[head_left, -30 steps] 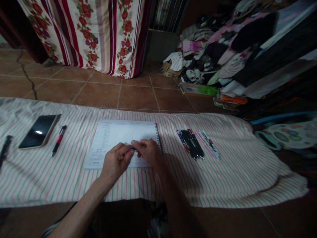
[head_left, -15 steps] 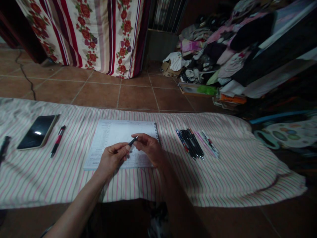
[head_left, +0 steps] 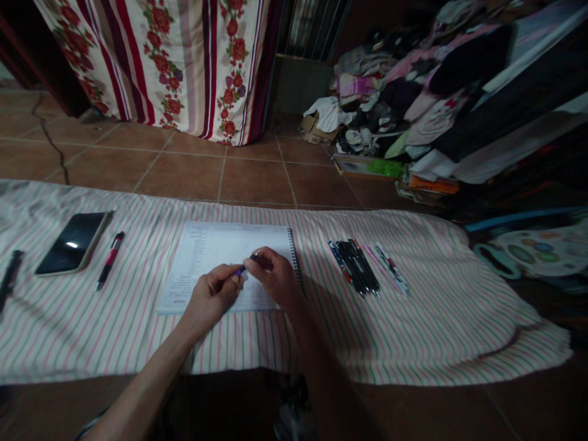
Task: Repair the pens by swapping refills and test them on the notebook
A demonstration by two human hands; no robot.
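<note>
Over an open spiral notebook, both hands hold one dark pen with a purple part. My left hand is closed around its lower left end. Thumb and fingers of my right hand pinch its other end, with a small tip showing past them. Much of the pen is hidden inside the fingers. Right of the notebook lies a row of several pens, mostly black. Beside them are a pink pen and a patterned white pen.
A phone and a red and black pen lie to the left on the striped cloth. Another dark pen is at the left edge. Beyond are a floral curtain and a heap of clothes.
My right hand has shifted slightly along the pen, its fingers now closed over the end. A purple part has come into sight between the hands. The view has moved slightly.
</note>
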